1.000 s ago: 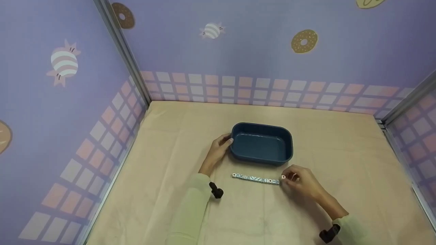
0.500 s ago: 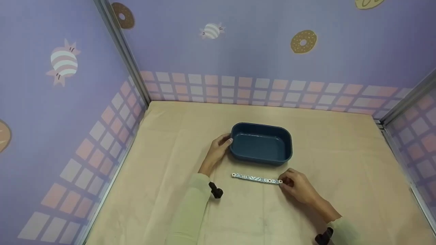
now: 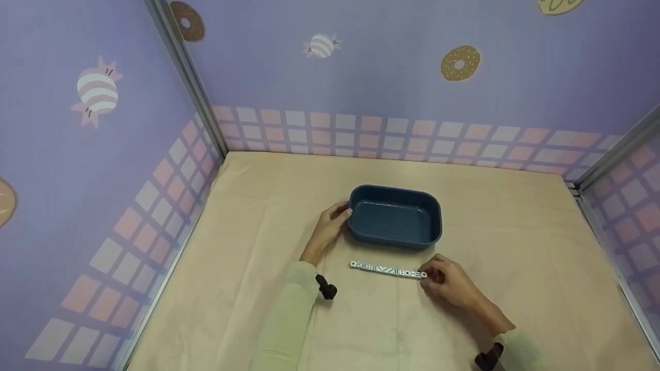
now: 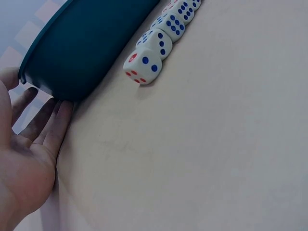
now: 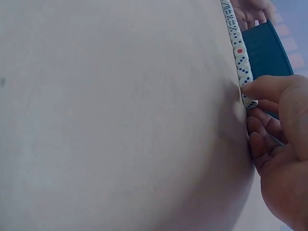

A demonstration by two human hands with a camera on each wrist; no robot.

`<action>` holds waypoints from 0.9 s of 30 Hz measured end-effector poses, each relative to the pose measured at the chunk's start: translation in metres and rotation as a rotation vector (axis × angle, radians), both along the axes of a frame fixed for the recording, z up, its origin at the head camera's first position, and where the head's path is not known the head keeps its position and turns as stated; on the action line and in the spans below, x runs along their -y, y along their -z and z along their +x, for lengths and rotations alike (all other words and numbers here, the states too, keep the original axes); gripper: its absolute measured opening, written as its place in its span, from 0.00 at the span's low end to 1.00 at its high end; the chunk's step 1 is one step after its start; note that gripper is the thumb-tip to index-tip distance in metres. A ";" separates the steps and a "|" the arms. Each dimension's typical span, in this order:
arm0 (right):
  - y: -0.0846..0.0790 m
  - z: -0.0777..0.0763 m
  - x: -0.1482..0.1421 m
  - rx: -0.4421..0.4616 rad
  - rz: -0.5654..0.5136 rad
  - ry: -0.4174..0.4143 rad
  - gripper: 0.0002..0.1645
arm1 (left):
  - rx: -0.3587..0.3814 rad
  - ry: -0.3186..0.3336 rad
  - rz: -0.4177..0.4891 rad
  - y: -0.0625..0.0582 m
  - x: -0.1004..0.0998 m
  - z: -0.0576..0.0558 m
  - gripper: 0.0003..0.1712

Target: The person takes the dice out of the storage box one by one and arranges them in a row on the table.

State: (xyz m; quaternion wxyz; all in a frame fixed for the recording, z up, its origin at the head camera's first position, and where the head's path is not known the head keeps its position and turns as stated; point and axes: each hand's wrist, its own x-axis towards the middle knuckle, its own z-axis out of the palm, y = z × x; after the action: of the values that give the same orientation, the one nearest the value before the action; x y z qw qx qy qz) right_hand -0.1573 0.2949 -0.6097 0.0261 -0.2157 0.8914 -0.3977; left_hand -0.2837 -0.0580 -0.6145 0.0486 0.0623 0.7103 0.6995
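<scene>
A row of white dice [image 3: 386, 269] with blue and red pips lies on the cloth in front of a dark teal rectangular box [image 3: 394, 224]. My right hand [image 3: 454, 283] is at the row's right end, pinching the end die [image 5: 250, 103] between thumb and fingers, in line with the others. At the box's left end, my left hand [image 3: 328, 229] holds its wall, thumb at the rim and the other fingers against the outside. The left wrist view shows the row's left end die [image 4: 143, 66] standing apart from this hand. Nothing lies inside the box.
A beige cloth [image 3: 268, 206] covers the table. Purple printed walls [image 3: 381, 77] stand behind and at both sides, with metal posts [image 3: 191, 77] at the corners. Each wrist carries a small black device [image 3: 326, 287] over a pale green sleeve [image 3: 283, 319].
My right hand has lowered a die from above onto the row's right end and lined it up, moving slightly left. The left hand and the box have stayed in place.
</scene>
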 end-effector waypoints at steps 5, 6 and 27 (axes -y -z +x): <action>0.003 0.001 0.002 -0.019 -0.024 0.021 0.11 | -0.009 0.000 -0.009 0.002 0.001 -0.001 0.26; 0.004 0.001 0.003 -0.028 -0.031 0.026 0.11 | -0.011 0.003 -0.010 0.002 0.001 -0.001 0.26; 0.012 0.002 0.004 -0.087 -0.106 0.047 0.10 | -0.011 -0.007 -0.012 0.001 0.000 -0.002 0.25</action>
State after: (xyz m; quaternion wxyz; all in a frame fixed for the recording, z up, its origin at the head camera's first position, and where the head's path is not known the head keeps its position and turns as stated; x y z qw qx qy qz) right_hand -0.1548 0.2911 -0.6219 -0.0333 -0.2127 0.8743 -0.4351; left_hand -0.2856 -0.0577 -0.6151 0.0427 0.0634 0.7148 0.6951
